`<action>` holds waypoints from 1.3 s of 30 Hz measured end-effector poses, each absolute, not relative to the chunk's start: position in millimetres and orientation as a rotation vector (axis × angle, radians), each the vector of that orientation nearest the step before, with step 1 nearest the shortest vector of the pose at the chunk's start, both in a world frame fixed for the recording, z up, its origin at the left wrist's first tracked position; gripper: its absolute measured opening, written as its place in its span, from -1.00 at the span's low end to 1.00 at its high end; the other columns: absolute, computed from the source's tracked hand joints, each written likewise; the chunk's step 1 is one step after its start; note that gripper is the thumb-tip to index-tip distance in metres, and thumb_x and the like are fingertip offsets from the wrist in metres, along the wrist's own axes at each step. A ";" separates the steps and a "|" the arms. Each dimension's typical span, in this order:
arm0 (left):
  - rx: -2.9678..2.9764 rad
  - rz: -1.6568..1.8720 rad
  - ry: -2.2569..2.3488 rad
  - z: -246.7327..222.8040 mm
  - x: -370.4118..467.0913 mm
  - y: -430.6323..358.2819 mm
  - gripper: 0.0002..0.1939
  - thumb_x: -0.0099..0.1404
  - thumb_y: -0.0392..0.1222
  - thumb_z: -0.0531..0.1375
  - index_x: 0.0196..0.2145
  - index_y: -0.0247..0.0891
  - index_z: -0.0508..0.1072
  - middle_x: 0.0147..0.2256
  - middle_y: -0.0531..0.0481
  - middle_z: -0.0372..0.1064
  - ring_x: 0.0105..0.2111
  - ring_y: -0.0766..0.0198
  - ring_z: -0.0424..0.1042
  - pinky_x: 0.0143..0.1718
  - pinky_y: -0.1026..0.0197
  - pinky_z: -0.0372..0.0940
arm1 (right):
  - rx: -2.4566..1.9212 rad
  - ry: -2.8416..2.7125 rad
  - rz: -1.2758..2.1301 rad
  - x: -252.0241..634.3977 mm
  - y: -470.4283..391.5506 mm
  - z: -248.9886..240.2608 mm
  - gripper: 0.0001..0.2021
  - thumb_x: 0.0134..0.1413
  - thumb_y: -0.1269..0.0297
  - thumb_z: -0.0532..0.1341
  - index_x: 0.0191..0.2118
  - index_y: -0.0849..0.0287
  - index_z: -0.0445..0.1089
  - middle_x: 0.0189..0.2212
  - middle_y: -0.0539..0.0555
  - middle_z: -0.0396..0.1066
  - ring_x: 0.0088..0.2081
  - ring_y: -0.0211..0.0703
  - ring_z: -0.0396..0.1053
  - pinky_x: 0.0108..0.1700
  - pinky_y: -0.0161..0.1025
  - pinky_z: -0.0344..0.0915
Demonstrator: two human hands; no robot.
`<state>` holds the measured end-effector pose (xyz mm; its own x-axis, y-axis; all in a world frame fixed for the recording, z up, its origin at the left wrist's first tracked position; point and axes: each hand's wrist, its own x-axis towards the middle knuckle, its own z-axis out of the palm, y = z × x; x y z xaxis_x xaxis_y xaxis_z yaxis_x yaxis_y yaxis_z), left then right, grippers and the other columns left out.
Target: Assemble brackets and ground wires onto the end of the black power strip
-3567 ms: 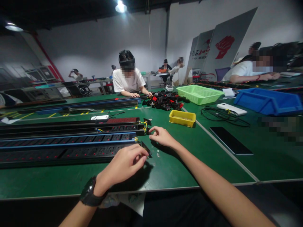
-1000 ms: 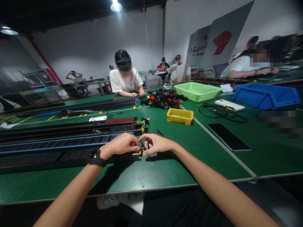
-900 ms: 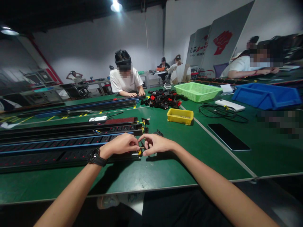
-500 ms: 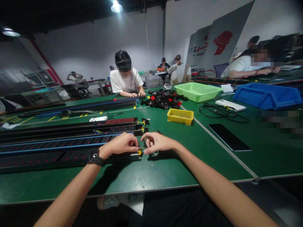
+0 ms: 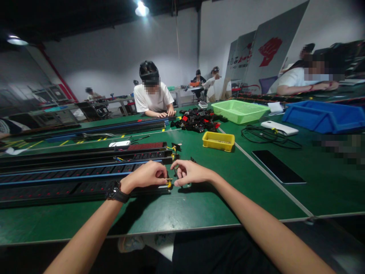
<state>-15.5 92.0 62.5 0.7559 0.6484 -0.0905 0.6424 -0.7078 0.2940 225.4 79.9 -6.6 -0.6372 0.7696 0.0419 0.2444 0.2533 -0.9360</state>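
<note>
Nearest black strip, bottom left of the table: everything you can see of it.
The nearest black strip is long, narrow and straight, with dark, hard-looking panels dotted with small red spots. It lies flat on the green table, running out of the picture at left. Yellow wiring shows at its right end. The left hand is over that end, hiding part; whether they touch is unclear.

Hands closer now
We've got our left hand [image 5: 148, 174] up beside our right hand [image 5: 192, 172], and a background person [image 5: 92, 95] lowered their arms.
</note>
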 end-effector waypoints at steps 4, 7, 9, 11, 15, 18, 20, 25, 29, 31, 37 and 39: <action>2.573 0.091 1.044 56.1 -18.9 90.5 -0.74 0.26 0.03 0.31 -0.33 -0.24 0.58 -0.53 0.13 0.30 -0.54 0.36 0.19 -0.50 0.28 -0.02 | -0.870 -1.939 1.427 228.0 78.0 0.4 -0.45 -0.11 0.22 0.46 0.01 0.18 0.31 -0.48 -0.14 0.38 -0.46 -0.30 0.34 -0.43 -0.38 0.24; 2.505 0.139 1.050 51.4 -22.2 90.6 -0.71 0.26 0.05 0.31 -0.33 -0.26 0.59 -0.54 0.13 0.29 -0.53 0.36 0.18 -0.49 0.29 0.00 | -0.823 -1.739 1.507 230.8 77.0 7.0 -0.49 -0.06 0.23 0.39 0.03 0.13 0.29 -0.46 -0.13 0.38 -0.50 -0.30 0.35 -0.51 -0.39 0.24; 2.467 0.149 1.041 49.1 -23.4 91.3 -0.70 0.26 0.06 0.31 -0.33 -0.26 0.60 -0.54 0.12 0.29 -0.53 0.36 0.19 -0.49 0.29 0.02 | -0.800 -1.588 1.554 230.6 76.9 8.7 -0.48 -0.07 0.24 0.36 0.05 0.11 0.26 -0.44 -0.11 0.41 -0.51 -0.29 0.36 -0.55 -0.40 0.25; 2.437 0.146 1.040 47.8 -23.6 92.1 -0.69 0.26 0.06 0.31 -0.32 -0.26 0.61 -0.54 0.12 0.30 -0.53 0.36 0.19 -0.49 0.29 0.02 | -0.782 -1.491 1.599 228.1 76.9 7.7 -0.45 -0.10 0.25 0.39 0.04 0.10 0.23 -0.43 -0.10 0.41 -0.50 -0.28 0.40 -0.54 -0.40 0.29; 2.413 0.159 1.063 46.5 -23.5 92.6 -0.69 0.23 0.05 0.32 -0.36 -0.29 0.60 -0.56 0.13 0.27 -0.54 0.37 0.17 -0.50 0.30 -0.01 | -0.758 -1.448 1.737 221.2 77.4 0.4 -0.39 -0.14 0.24 0.47 0.01 0.08 0.18 -0.38 -0.05 0.46 -0.43 -0.24 0.47 -0.52 -0.42 0.31; 2.406 0.189 1.056 45.0 -24.3 92.5 -0.70 0.22 0.02 0.33 -0.41 -0.30 0.56 -0.56 0.14 0.24 -0.54 0.38 0.14 -0.50 0.30 -0.03 | -0.756 -1.463 1.778 218.9 79.2 -6.6 -0.40 -0.13 0.24 0.49 -0.01 0.08 0.17 -0.36 -0.02 0.48 -0.42 -0.27 0.46 -0.53 -0.46 0.27; 2.391 0.199 1.047 43.3 -25.0 93.0 -0.71 0.22 0.01 0.32 -0.42 -0.30 0.56 -0.57 0.15 0.21 -0.54 0.39 0.13 -0.50 0.31 -0.03 | -0.774 -1.491 1.768 219.5 80.9 -10.5 -0.40 -0.11 0.24 0.49 -0.02 0.08 0.16 -0.36 -0.02 0.49 -0.44 -0.28 0.44 -0.55 -0.46 0.26; 2.360 0.225 1.009 38.4 -26.6 95.8 -0.71 0.20 0.01 0.32 -0.46 -0.31 0.54 -0.59 0.17 0.16 -0.57 0.41 0.11 -0.50 0.31 -0.04 | -0.863 -1.587 1.763 224.8 83.1 -12.4 -0.39 -0.13 0.22 0.50 -0.02 0.08 0.16 -0.42 -0.06 0.47 -0.48 -0.26 0.44 -0.58 -0.45 0.24; 2.363 0.223 0.995 36.6 -26.7 96.3 -0.76 0.21 -0.04 0.30 -0.43 -0.30 0.54 -0.58 0.17 0.19 -0.56 0.40 0.13 -0.50 0.31 -0.04 | -0.899 -1.657 1.772 228.2 81.8 -7.3 -0.40 -0.13 0.20 0.49 -0.04 0.09 0.17 -0.45 -0.08 0.47 -0.51 -0.26 0.44 -0.58 -0.45 0.23; 2.379 0.221 0.987 37.0 -26.2 95.8 -0.79 0.20 -0.08 0.29 -0.41 -0.30 0.55 -0.58 0.16 0.20 -0.55 0.40 0.14 -0.50 0.31 -0.04 | -0.924 -1.660 1.791 228.9 80.6 -4.3 -0.39 -0.15 0.19 0.50 -0.04 0.09 0.17 -0.45 -0.09 0.46 -0.51 -0.26 0.44 -0.58 -0.44 0.23; 2.478 0.161 0.999 42.7 -23.0 93.7 -0.78 0.24 -0.12 0.22 -0.44 -0.31 0.57 -0.57 0.13 0.23 -0.54 0.39 0.14 -0.48 0.30 -0.04 | -0.989 -1.630 1.863 230.9 79.4 0.1 -0.36 -0.21 0.20 0.52 -0.04 0.10 0.18 -0.48 -0.11 0.44 -0.52 -0.26 0.43 -0.58 -0.44 0.24; 2.500 0.146 1.009 45.0 -21.7 92.9 -0.76 0.25 -0.13 0.20 -0.48 -0.32 0.55 -0.57 0.12 0.24 -0.54 0.39 0.14 -0.48 0.30 -0.03 | -0.980 -1.623 1.865 232.3 80.2 -0.1 -0.37 -0.20 0.21 0.51 -0.04 0.10 0.18 -0.48 -0.11 0.45 -0.52 -0.26 0.43 -0.58 -0.44 0.23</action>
<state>-21.7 92.9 45.0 0.7283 0.6823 -0.0642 0.6359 -0.6379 0.4344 232.3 80.2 -0.1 -0.6296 0.7496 -0.2041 0.0986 -0.1835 -0.9781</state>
